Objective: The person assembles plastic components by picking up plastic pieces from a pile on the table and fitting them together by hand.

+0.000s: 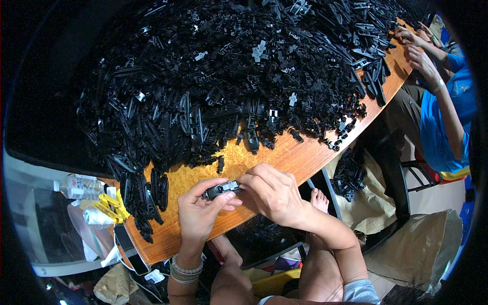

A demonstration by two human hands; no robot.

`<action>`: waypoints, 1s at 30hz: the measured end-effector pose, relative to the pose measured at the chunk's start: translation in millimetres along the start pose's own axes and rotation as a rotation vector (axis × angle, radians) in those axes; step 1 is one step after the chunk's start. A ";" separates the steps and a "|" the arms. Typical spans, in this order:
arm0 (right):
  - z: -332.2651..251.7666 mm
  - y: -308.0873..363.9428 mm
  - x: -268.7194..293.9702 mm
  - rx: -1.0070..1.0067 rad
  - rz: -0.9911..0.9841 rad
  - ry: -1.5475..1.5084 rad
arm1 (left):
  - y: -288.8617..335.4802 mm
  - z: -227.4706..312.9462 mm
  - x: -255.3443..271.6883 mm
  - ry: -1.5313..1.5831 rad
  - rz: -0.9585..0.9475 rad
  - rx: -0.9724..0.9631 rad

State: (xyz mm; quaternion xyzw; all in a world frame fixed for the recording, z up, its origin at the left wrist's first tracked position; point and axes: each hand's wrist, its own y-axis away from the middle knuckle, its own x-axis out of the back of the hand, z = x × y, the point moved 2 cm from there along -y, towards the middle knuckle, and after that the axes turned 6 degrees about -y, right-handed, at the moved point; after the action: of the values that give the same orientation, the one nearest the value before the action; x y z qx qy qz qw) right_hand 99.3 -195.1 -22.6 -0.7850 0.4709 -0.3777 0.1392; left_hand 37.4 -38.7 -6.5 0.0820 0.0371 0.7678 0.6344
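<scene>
My left hand (201,206) holds a small elongated black plastic part (214,191) between thumb and fingers, just above the near edge of the table. A pale grey, shiny piece (231,186) shows on its right-hand end. My right hand (274,195) is closed at that end, thumb and fingertips pinched against the part; whatever else sits between those fingertips is hidden. Beyond both hands, a wide heap of black plastic parts (218,66) covers most of the wooden table (290,157). Long, slim black pieces (190,119) lie among smaller toothed ones.
To the left stand a clear plastic bottle (81,187) and a yellow clamp-like object (112,206). A phone-like dark slab (129,249) lies by the table corner. On the right, a person in a blue shirt (447,117) works at the table; below are brown paper sacks (417,249) and a box of black parts (351,175).
</scene>
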 end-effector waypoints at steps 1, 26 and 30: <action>-0.4 0.5 0.1 0.008 -0.031 0.040 | 0.3 0.8 -0.4 -0.005 -0.004 -0.011; 16.3 -29.3 -37.6 -0.001 -0.222 0.236 | -86.4 27.6 25.4 -1.026 0.515 -0.419; 18.0 -31.0 -39.4 0.009 -0.209 0.292 | -77.9 25.2 37.6 -0.914 0.525 -0.409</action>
State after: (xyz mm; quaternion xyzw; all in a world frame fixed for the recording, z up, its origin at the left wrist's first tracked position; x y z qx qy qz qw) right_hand 121.3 -148.3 -35.2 -0.7658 0.4001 -0.5024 0.0327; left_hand 110.3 12.0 8.7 0.2881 -0.4123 0.7779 0.3767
